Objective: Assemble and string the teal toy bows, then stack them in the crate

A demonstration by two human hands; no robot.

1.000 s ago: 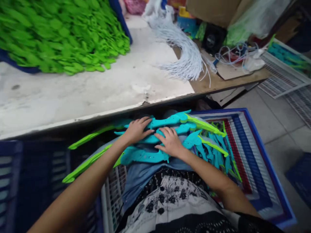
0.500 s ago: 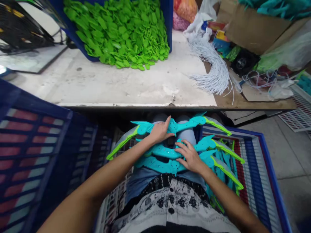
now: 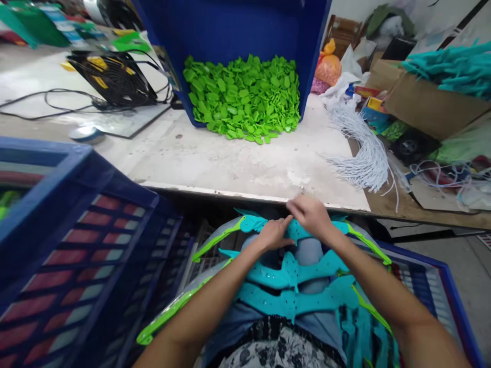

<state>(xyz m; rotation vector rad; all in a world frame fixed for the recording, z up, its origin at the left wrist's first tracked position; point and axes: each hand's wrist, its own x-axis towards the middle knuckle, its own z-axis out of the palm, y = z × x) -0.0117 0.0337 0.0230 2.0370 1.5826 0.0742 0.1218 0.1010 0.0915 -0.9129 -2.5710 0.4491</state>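
Three turquoise toy bows with lime-green tips lie across my lap, one behind another. My left hand [image 3: 274,234] grips the farthest toy bow [image 3: 299,232] just left of its middle, thumb toward me. Above that bow's centre, close to the table edge, is my right hand [image 3: 311,215]. Its fingers are pinched together and slightly blurred; what they hold, if anything, is too small to make out. The middle bow [image 3: 274,276] and the nearest bow [image 3: 268,301] rest on my thighs, partly covered by my forearms.
A blue bin [image 3: 238,33] of green plastic pieces [image 3: 245,99] stands on the white table [image 3: 230,158]. White cords [image 3: 362,148] lie to its right, a black fan [image 3: 113,76] to its left. Blue crates [image 3: 115,225] flank me; turquoise parts [image 3: 362,327] fill the right one.
My right hand has moved from the middle bow forward to the farthest bow's centre, its fingers now pinched. My left hand stays on that bow. The view has tilted up and shifted left.
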